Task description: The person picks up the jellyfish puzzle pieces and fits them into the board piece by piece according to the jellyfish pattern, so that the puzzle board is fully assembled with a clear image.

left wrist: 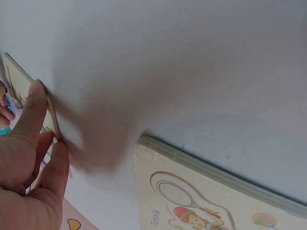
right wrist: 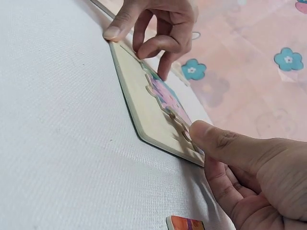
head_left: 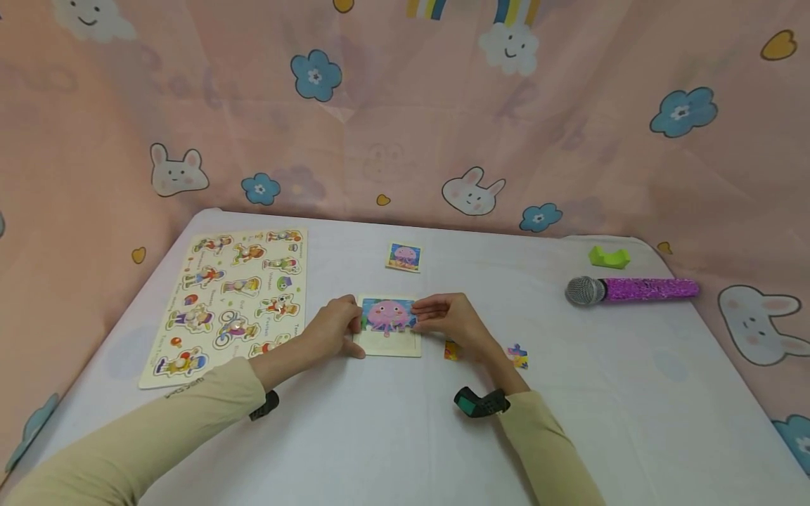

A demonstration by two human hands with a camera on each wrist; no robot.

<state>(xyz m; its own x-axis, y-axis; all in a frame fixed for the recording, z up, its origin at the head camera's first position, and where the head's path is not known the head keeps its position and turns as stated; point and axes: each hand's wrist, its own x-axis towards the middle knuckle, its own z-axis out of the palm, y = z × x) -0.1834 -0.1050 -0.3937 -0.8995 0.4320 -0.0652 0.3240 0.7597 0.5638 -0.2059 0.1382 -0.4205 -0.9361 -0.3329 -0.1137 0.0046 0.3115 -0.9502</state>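
My left fingers point(head_left: 338, 313) grip the puzzle point(head_left: 395, 346) by its left rim; my right fingers point(head_left: 446, 312) pinch its right side, inside the worktop's point(head_left: 380, 443) far edge. Likely light, stiff: handle by rims.

Leaving room on the surface point(head_left: 569, 337) between loose puzzle pieces point(head_left: 517, 356) and microphone point(head_left: 648, 289), while obstructing the left side with a large figure board point(head_left: 214, 302).
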